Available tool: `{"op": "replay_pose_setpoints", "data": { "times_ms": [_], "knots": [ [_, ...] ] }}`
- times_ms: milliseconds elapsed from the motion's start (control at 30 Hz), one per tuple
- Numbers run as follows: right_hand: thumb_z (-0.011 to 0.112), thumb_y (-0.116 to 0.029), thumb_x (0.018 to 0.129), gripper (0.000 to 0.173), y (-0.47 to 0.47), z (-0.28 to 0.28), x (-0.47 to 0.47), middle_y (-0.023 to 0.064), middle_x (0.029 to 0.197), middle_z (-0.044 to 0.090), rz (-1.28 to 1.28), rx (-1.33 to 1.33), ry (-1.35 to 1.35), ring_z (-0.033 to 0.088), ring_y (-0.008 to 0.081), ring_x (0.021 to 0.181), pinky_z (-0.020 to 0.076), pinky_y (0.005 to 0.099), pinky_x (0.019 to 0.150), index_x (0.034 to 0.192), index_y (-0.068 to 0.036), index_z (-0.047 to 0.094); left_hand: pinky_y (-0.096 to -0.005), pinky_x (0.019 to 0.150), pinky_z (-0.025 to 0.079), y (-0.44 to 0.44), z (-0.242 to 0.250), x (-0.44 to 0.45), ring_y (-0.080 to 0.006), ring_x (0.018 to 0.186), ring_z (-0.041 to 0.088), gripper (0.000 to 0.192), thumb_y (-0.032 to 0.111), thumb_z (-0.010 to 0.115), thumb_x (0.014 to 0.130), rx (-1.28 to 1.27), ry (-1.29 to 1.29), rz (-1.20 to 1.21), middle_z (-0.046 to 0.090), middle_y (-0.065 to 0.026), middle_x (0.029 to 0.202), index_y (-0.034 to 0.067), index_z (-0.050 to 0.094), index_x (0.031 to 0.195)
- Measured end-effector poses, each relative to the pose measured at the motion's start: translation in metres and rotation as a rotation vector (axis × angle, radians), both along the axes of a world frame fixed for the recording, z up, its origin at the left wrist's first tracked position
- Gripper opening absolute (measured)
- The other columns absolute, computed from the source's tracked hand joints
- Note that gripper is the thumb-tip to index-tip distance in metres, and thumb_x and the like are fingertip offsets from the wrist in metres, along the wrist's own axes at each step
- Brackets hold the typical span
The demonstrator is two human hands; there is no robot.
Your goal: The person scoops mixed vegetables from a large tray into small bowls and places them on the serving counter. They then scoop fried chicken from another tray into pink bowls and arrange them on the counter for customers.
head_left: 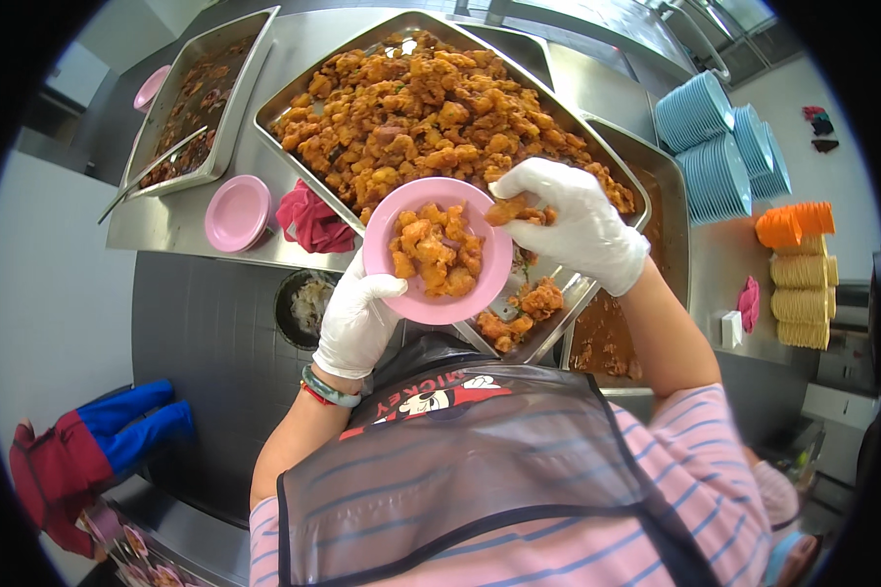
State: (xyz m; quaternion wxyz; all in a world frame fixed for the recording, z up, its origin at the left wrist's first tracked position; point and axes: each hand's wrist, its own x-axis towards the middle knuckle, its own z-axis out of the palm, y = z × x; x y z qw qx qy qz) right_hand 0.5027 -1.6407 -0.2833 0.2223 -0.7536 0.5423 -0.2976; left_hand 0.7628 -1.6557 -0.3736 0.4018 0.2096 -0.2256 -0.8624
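Observation:
My left hand (360, 312), in a white glove, grips the rim of a pink plate (376, 253). A small heap of fried battered pieces (434, 253) lies in the middle of that plate. Over the plate's right rim, my gloved right hand (569, 220) pinches a few more fried pieces (514, 211) between thumb and fingers. Just beyond both hands, a large steel tray (305, 163) holds a high mound of the same fried food (440, 110). The plate hides part of the tray's near edge.
Pink plates (238, 213) and a red cloth (316, 220) lie left on the steel counter (169, 227). A sauce tray (205, 95) with a ladle (154, 172) stands beyond. Blue plate stacks (712, 176) rise at right. Below is a bin (305, 312). Another person (81, 455) stands lower left.

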Motion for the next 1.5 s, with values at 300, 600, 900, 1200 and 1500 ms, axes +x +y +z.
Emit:
{"op": "replay_pose_setpoints", "data": {
  "times_ms": [300, 600, 900, 1200, 1500],
  "knots": [
    [0.074, -0.009, 0.078, 0.042, 0.009, -0.001, -0.021, 0.0153, 0.114, 0.068, -0.172, -0.054, 0.214, 0.065, 0.0349, 0.108, 0.0517, 0.0401, 0.097, 0.119, -0.006, 0.066, -0.0397, 0.115, 0.041, 0.017, 0.0, 0.038, -0.0253, 0.133, 0.052, 0.067, -0.004, 0.061, 0.08, 0.007, -0.018, 0.165, 0.055, -0.0129, 0.141, -0.003, 0.044, 0.145],
    [0.06, 0.008, 0.09, 0.058, 0.018, -0.046, 0.003, 0.0167, 0.143, 0.056, -0.268, 0.325, 0.02, 0.054, 0.0266, 0.131, 0.0428, 0.0376, 0.11, 0.147, 0.001, 0.048, -0.0347, 0.114, 0.039, 0.123, 0.02, 0.163, -0.0211, 0.131, 0.051, 0.072, -0.003, 0.058, 0.078, -0.075, -0.058, 0.466, 0.053, -0.0116, 0.144, -0.002, 0.044, 0.148],
    [0.057, 0.008, 0.094, 0.05, 0.032, -0.048, 0.159, 0.0118, 0.132, 0.063, 0.231, 0.056, -0.374, 0.062, 0.022, 0.116, 0.0494, 0.0319, 0.102, 0.143, -0.001, 0.054, -0.038, 0.109, 0.048, 0.349, 0.001, 0.217, -0.0231, 0.128, 0.057, 0.066, -0.008, 0.051, 0.083, 0.055, 0.002, 1.197, 0.057, -0.0128, 0.138, 0.0, 0.043, 0.148],
    [0.054, 0.004, 0.098, 0.038, 0.185, -0.058, 0.293, 0.0134, 0.123, 0.065, 0.558, 0.081, -0.393, 0.062, 0.0214, 0.111, 0.0489, 0.0336, 0.102, 0.135, -0.001, 0.061, -0.0372, 0.099, 0.056, 0.568, -0.008, 0.218, -0.0226, 0.116, 0.064, 0.062, -0.006, 0.054, 0.085, 0.09, 0.05, 1.664, 0.06, -0.0118, 0.134, 0.002, 0.047, 0.146],
    [0.054, 0.01, 0.093, 0.043, 0.254, -0.045, 0.407, 0.012, 0.121, 0.066, 0.912, 0.17, -0.284, 0.064, 0.0196, 0.109, 0.0502, 0.0319, 0.099, 0.134, -0.001, 0.061, -0.0403, 0.113, 0.043, 0.688, -0.002, 0.207, -0.0258, 0.134, 0.051, 0.068, -0.01, 0.055, 0.081, 0.169, 0.069, 2.009, 0.052, -0.0122, 0.146, 0.0, 0.046, 0.147]
  ]
}}
